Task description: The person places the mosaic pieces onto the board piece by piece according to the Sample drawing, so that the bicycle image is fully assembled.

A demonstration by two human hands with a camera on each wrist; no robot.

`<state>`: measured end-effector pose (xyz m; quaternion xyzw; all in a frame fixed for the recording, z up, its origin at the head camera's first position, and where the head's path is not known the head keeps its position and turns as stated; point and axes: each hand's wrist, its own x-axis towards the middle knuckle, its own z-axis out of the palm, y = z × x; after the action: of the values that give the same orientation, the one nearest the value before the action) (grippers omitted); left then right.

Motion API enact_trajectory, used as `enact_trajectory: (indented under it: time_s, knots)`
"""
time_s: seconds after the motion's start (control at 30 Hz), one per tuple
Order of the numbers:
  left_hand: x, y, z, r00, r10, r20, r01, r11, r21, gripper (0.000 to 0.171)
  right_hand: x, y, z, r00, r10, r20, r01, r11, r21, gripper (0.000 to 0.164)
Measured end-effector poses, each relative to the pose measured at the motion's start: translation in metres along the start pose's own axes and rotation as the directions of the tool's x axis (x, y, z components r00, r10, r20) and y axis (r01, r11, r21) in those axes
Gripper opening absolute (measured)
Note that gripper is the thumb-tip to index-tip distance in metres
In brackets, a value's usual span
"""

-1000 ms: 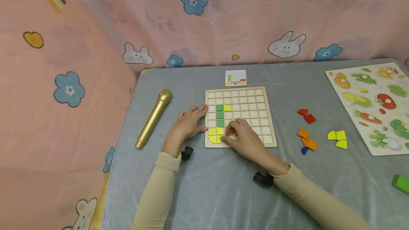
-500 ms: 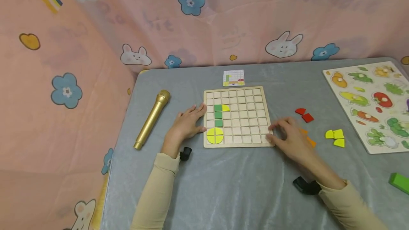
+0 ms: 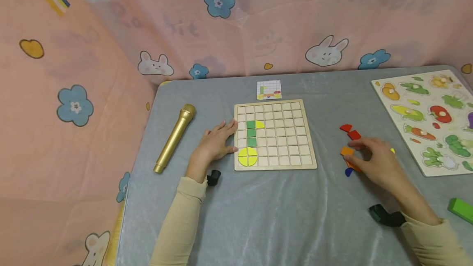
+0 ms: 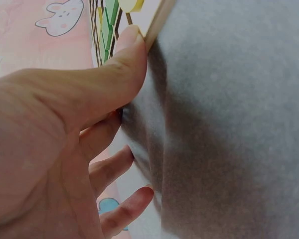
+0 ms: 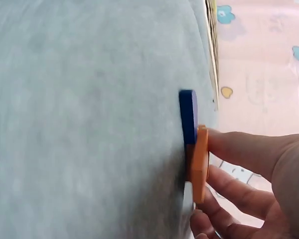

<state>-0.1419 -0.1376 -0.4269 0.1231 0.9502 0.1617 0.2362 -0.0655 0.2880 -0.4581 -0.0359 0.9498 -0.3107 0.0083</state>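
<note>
A wooden grid board (image 3: 274, 168) lies on the table, with green squares (image 3: 251, 133), a yellow quarter-circle (image 3: 260, 124) and a yellow circle of quarter pieces (image 3: 247, 157) set in its left side. My left hand (image 3: 212, 145) rests at the board's left edge, fingers spread; in the left wrist view the thumb (image 4: 122, 64) touches its rim. Right of the board, my right hand (image 3: 380, 163) has thumb and forefinger at the edges of an orange tile (image 5: 201, 167), pinching it. Beneath lies more orange, with a blue piece (image 5: 188, 117) beside it.
Behind the board lies a printed pattern card (image 3: 269, 90). A gold microphone (image 3: 174, 139) lies at left. Red pieces (image 3: 354, 134) lie above the right hand, which mostly hides yellow ones (image 3: 393, 151). A vegetable puzzle board (image 3: 417, 97) and green block (image 3: 461, 209) are at right.
My right hand has left the yellow circle and moved right, off the board, to the orange pieces. The left hand has stayed at the board's edge. The view has shifted slightly.
</note>
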Motion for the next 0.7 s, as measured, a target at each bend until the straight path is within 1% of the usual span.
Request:
enact_trajectory:
  time_s: [0.07, 0.2, 0.3, 0.43, 0.53, 0.63, 0.7]
  knots:
    - [0.000, 0.000, 0.000, 1.000, -0.001, 0.000, 0.001, 1.000, -0.002, 0.091, 0.001, -0.002, 0.002, 1.000, 0.002, -0.003, -0.002, 1.000, -0.001, 0.034]
    - [0.001, 0.000, 0.001, 1.000, 0.000, -0.004, 0.000, 1.000, -0.002, 0.091, 0.005, -0.010, 0.008, 1.000, 0.000, -0.018, 0.000, 1.000, -0.006, 0.032]
    - [0.001, -0.001, 0.000, 1.000, 0.002, -0.001, -0.002, 1.000, 0.003, 0.091, 0.010, -0.018, 0.012, 0.999, -0.029, -0.034, 0.029, 1.000, 0.001, 0.031]
    - [0.001, -0.001, 0.000, 1.000, 0.004, -0.001, -0.004, 1.000, 0.006, 0.091, 0.017, -0.036, 0.021, 0.994, -0.094, -0.047, 0.096, 0.995, 0.029, 0.030]
    - [0.000, -0.001, 0.000, 1.000, 0.004, -0.004, -0.004, 1.000, 0.004, 0.091, 0.024, -0.055, 0.030, 0.992, -0.123, -0.007, 0.124, 0.990, 0.063, 0.029]
    - [0.001, -0.001, 0.000, 1.000, 0.003, -0.003, -0.003, 1.000, 0.004, 0.090, 0.030, -0.076, 0.040, 0.988, -0.145, 0.058, 0.139, 0.985, 0.100, 0.026]
    - [0.001, -0.001, 0.000, 1.000, 0.002, 0.001, -0.002, 1.000, 0.004, 0.090, 0.034, -0.088, 0.048, 0.982, -0.163, 0.098, 0.153, 0.982, 0.107, 0.024]
